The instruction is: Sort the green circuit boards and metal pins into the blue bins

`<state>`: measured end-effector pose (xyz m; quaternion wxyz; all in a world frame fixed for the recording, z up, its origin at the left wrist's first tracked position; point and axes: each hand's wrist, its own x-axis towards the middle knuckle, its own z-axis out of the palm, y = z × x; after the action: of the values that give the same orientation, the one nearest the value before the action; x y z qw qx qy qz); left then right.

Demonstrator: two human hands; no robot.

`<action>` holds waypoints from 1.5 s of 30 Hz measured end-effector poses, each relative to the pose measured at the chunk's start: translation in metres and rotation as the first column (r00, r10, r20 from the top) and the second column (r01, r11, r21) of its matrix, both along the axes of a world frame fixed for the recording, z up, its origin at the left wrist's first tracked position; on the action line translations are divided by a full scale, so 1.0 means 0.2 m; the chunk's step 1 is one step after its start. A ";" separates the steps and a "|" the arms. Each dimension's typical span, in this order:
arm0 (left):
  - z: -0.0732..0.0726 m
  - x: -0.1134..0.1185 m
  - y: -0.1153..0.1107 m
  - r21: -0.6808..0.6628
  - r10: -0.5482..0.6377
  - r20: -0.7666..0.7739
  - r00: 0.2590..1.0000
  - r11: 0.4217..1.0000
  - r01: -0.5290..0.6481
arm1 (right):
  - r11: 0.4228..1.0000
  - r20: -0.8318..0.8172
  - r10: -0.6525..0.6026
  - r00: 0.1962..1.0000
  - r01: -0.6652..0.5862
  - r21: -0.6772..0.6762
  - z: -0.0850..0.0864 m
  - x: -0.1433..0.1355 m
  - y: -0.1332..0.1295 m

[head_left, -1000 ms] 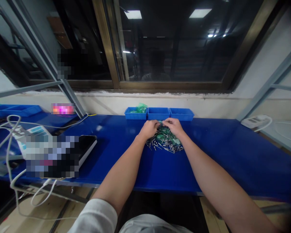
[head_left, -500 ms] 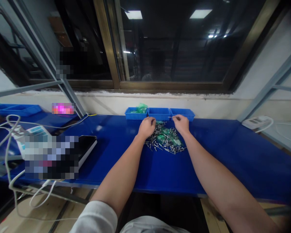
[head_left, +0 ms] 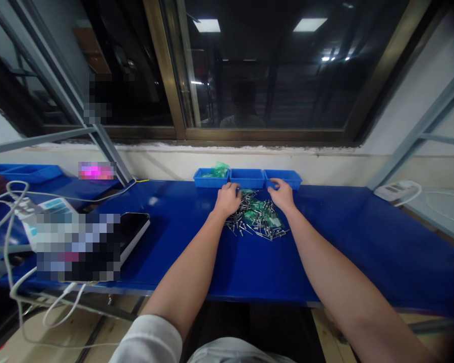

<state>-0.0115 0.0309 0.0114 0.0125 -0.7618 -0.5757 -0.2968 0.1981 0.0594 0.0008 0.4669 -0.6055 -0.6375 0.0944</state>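
metal pins (head_left: 265, 226) heaped near blue bench's back edge, blue bench (head_left: 174, 222) | left hand (head_left: 228, 199) curled, can't tell grip | right hand (head_left: 284, 195) open | dark window (head_left: 291, 75) behind

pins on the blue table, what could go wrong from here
The pins lie loose, so a brush of the left hand could scatter some. Green plastic lies among them and may hide a few. The right hand is close to the right bin and might bump it.
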 end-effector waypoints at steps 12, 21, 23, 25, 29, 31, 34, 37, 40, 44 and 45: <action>-0.01 0.00 0.00 -0.112 -0.072 -0.060 0.996 0.992 0.065 | 0.855 0.317 -0.134 0.939 0.272 -0.442 0.06 0.02 -0.06; -0.01 0.00 -0.01 -0.124 -0.072 -0.084 0.994 0.990 0.061 | 0.807 0.367 -0.036 0.929 0.244 -0.539 0.09 -0.03 -0.10; -0.01 -0.01 -0.01 -0.129 -0.074 -0.085 0.994 0.990 0.062 | 0.816 0.354 -0.024 0.935 0.223 -0.533 0.07 -0.03 -0.08; -0.01 -0.01 -0.01 -0.127 -0.078 -0.083 0.993 0.990 0.067 | 0.823 0.337 -0.011 0.941 0.200 -0.531 0.06 -0.02 -0.07; 0.00 -0.01 -0.01 -0.115 -0.090 -0.055 0.994 0.990 0.083 | 0.855 0.270 -0.008 0.963 0.146 -0.498 0.05 0.00 -0.04; 0.00 0.00 -0.01 -0.104 -0.100 -0.019 0.995 0.990 0.097 | 0.885 0.178 0.024 0.984 0.062 -0.461 0.05 -0.01 -0.03; 0.00 0.01 -0.01 -0.054 -0.159 0.054 0.986 0.985 0.162 | 0.894 -0.128 0.137 0.982 -0.179 -0.412 0.06 -0.05 -0.05; 0.00 0.03 -0.02 0.022 -0.270 0.096 0.958 0.963 0.269 | 0.854 -0.477 0.255 0.841 -0.427 -0.297 0.05 -0.11 -0.08; 0.00 0.04 -0.03 0.059 -0.351 0.085 0.933 0.936 0.347 | 0.802 -0.615 0.348 0.707 -0.565 -0.195 0.03 -0.14 -0.09; 0.01 0.05 -0.03 0.053 -0.365 0.096 0.926 0.931 0.361 | 0.800 -0.632 0.373 0.679 -0.580 -0.151 0.01 -0.15 -0.08; 0.01 0.05 -0.03 0.046 -0.372 0.110 0.922 0.928 0.369 | 0.803 -0.638 0.374 0.673 -0.579 -0.140 0.01 -0.15 -0.07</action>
<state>-0.0023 0.0257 0.0128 -0.0682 -0.8380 -0.4174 -0.3449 0.1679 0.0447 0.0019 0.4876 -0.4251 -0.5751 0.5008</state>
